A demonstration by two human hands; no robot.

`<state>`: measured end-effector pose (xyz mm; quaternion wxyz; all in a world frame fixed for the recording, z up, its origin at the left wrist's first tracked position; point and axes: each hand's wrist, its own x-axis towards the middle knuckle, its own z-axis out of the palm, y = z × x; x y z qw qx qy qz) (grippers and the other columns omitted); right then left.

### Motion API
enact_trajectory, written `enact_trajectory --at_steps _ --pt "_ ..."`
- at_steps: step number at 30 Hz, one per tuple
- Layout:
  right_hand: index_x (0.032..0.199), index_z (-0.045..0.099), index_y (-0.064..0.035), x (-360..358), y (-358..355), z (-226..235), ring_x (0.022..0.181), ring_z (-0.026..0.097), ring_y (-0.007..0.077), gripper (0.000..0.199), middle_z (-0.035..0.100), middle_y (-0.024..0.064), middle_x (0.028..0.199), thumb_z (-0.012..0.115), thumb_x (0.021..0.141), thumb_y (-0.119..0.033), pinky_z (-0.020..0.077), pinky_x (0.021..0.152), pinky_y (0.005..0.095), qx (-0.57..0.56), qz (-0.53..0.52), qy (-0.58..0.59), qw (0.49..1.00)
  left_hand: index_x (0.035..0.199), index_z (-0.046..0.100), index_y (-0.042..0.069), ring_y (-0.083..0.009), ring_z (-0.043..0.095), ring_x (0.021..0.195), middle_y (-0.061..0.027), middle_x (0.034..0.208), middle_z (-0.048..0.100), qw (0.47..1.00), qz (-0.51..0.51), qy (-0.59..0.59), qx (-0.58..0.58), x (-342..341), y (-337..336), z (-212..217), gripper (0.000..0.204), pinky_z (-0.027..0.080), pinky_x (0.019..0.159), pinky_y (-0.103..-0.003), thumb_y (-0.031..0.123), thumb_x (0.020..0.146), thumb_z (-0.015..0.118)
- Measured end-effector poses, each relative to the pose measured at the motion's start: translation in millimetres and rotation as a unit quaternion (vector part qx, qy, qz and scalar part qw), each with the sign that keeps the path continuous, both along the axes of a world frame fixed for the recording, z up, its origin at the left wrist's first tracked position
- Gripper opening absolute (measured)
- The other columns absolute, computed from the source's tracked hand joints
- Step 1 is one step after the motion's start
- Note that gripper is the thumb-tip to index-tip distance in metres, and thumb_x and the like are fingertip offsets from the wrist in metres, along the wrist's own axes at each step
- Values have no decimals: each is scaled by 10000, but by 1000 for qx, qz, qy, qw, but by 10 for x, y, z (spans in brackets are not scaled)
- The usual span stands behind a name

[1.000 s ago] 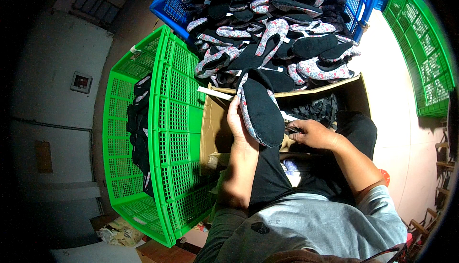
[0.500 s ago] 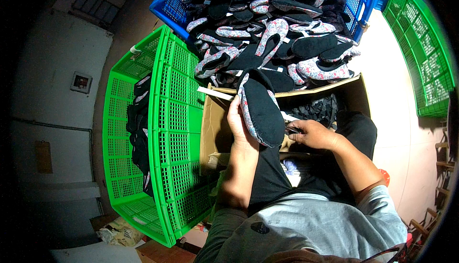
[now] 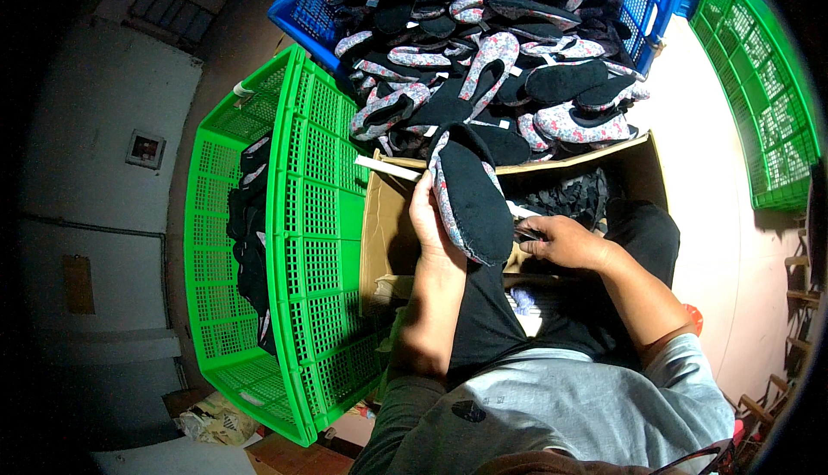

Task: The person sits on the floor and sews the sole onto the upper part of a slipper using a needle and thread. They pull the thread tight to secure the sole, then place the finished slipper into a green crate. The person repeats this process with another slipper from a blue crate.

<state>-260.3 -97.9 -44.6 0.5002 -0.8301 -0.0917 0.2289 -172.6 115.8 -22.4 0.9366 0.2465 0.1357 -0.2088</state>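
Note:
My left hand (image 3: 428, 216) is closed round a slipper (image 3: 474, 195) with a black sole and floral-print sides. The sole faces up and the toe points toward me. Beside its toe, my right hand (image 3: 565, 242) is closed on a small dark object, mostly hidden by the fingers, so its kind does not show. Below both hands stands an open cardboard box (image 3: 651, 169) with a heap of black scraps (image 3: 569, 203) inside. A white strip (image 3: 388, 167) lies across the box's left corner.
Ahead, a blue crate (image 3: 302, 0) is piled with floral and black slippers (image 3: 582, 124). A green crate (image 3: 319, 242) at the left holds more dark slippers (image 3: 250, 259). Another green crate (image 3: 759, 87) stands far right, with wooden racks (image 3: 802, 302) below it.

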Motion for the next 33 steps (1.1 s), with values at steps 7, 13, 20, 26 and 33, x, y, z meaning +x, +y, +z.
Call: enact_trajectory --at_steps 7,13,20,26,33 --pt "1179 633 -50 1 13 29 807 660 248 286 699 137 920 671 946 -213 525 761 378 -5 5 -6 1000 1146 681 64 -317 697 971 -145 1071 721 1000 3 1 22 20 30 -75 434 560 905 -470 383 972 444" --pt "1188 633 -34 -4 8 28 774 646 192 282 695 112 891 670 954 -187 526 743 353 -6 7 -11 1000 1138 683 65 -316 696 971 -139 1068 720 1000 0 6 21 17 13 -64 429 558 907 -467 379 972 442" --pt "1196 633 -42 -7 7 17 766 643 186 284 692 112 886 671 957 -190 526 744 350 -3 10 -22 1000 1141 683 64 -313 695 971 -138 1070 720 1000 6 7 21 15 -1 -59 428 558 908 -462 378 970 448" --pt "1180 632 -36 -10 15 -13 760 638 187 278 689 109 877 678 951 -187 523 739 350 0 3 -18 1000 1136 688 65 -304 695 974 -137 1073 722 999 15 13 35 16 6 -62 408 559 906 -453 369 964 479" --pt "1177 625 -37 -9 14 -30 762 639 185 272 689 108 888 676 950 -178 524 736 346 -3 9 -24 1000 1140 686 64 -301 695 972 -137 1079 721 999 13 18 32 18 14 -74 400 560 903 -449 363 961 491"
